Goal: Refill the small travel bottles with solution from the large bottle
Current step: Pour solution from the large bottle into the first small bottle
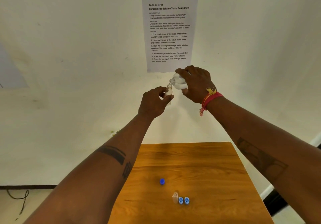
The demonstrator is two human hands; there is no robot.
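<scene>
My right hand [196, 84] grips the large clear bottle [177, 81], tipped on its side with its open neck pointing left and down. Just below that neck is the open mouth of a small clear travel bottle [169, 91], held upright in my left hand [154, 102]. Both are raised in front of the wall, well above the table. A second small travel bottle [175, 197] stands uncapped on the wooden table [208, 171]. Beside it lie two light blue caps [183, 200]. A darker blue cap [162, 181] sits further back on the table.
A printed task sheet [169, 32] is taped to the white wall behind my hands. A red thread band [208, 100] circles my right wrist. A dark cable [19, 199] hangs at the lower left beside the table.
</scene>
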